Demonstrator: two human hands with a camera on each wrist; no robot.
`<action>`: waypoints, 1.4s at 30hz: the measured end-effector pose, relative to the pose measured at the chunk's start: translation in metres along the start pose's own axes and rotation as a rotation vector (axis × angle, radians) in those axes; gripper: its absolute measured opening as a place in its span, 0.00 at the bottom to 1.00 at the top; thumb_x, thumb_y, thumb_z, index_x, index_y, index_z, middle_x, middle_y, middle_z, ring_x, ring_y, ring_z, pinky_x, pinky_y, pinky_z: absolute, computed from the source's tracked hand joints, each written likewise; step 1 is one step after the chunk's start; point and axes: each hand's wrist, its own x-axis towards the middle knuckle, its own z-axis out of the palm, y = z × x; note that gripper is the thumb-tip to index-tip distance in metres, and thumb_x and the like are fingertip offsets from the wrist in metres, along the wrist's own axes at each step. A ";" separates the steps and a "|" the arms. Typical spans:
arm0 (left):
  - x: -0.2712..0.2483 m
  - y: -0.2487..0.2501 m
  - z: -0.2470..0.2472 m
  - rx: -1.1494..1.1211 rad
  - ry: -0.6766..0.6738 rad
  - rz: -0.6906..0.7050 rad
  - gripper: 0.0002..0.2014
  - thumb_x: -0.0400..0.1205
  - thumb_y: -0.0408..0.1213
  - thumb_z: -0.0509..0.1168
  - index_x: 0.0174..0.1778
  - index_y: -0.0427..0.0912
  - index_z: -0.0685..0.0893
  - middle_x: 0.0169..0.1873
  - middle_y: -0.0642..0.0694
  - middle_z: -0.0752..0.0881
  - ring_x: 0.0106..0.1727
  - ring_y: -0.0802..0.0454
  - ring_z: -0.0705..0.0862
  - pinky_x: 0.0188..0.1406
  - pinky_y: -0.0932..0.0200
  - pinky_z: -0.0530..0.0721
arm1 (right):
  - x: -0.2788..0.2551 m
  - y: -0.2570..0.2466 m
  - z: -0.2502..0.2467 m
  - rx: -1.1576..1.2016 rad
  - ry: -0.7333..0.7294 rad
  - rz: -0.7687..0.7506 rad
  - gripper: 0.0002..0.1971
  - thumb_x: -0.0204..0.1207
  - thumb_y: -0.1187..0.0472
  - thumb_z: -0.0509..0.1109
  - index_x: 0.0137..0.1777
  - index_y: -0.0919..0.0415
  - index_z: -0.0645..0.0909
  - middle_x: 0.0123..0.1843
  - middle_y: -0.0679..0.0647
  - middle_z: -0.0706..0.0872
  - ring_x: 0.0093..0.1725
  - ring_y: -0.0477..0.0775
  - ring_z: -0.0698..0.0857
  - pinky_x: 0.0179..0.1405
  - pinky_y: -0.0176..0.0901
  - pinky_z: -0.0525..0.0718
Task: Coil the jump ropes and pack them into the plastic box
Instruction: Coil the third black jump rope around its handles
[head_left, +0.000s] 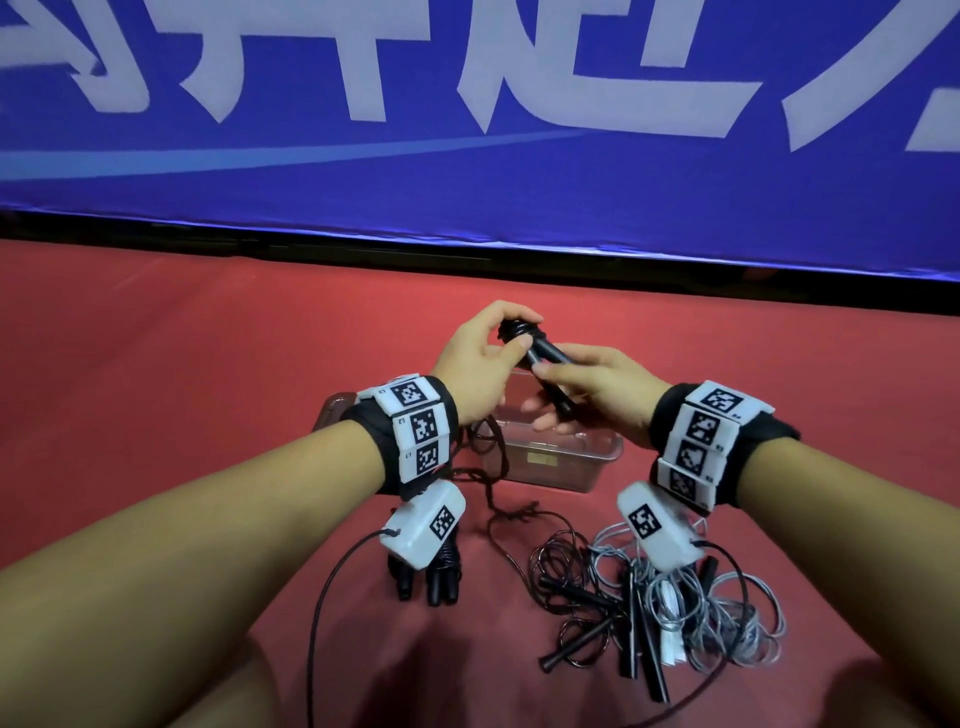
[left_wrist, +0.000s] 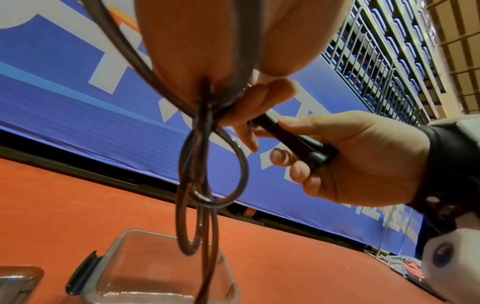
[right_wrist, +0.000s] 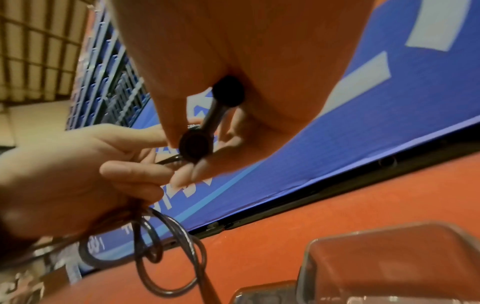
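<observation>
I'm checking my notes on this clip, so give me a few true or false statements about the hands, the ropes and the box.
1. The right hand grips the black handles. True.
2. The left hand is empty. False: it holds the cord at the handles' top, loops hanging below.
3. The plastic box already holds a coiled rope. False: it looks empty.
4. A tangled pile of ropes lies on the red floor in front of the box. True.
5. The hands work above the box. True.

Clear plastic box (head_left: 550, 457); glossy cord (left_wrist: 207, 164).
</observation>
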 end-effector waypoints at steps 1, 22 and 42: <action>0.000 0.001 0.000 -0.007 0.003 0.015 0.09 0.89 0.33 0.61 0.60 0.51 0.82 0.24 0.54 0.84 0.14 0.55 0.72 0.19 0.62 0.72 | -0.001 -0.002 -0.001 0.054 -0.024 0.042 0.13 0.85 0.53 0.67 0.68 0.51 0.81 0.44 0.61 0.92 0.35 0.57 0.90 0.30 0.39 0.88; -0.001 0.008 0.005 -0.102 -0.104 -0.103 0.31 0.90 0.27 0.57 0.82 0.66 0.66 0.50 0.39 0.89 0.27 0.51 0.86 0.24 0.61 0.82 | 0.016 0.004 -0.017 -0.774 0.387 -0.529 0.25 0.83 0.53 0.68 0.79 0.36 0.73 0.58 0.40 0.90 0.50 0.39 0.88 0.53 0.44 0.85; 0.001 0.006 0.000 -0.078 0.072 -0.014 0.10 0.92 0.38 0.58 0.65 0.57 0.76 0.37 0.44 0.92 0.16 0.55 0.74 0.19 0.65 0.74 | 0.003 -0.013 0.001 0.145 0.074 0.001 0.12 0.85 0.51 0.65 0.51 0.58 0.85 0.32 0.52 0.82 0.23 0.45 0.78 0.24 0.36 0.82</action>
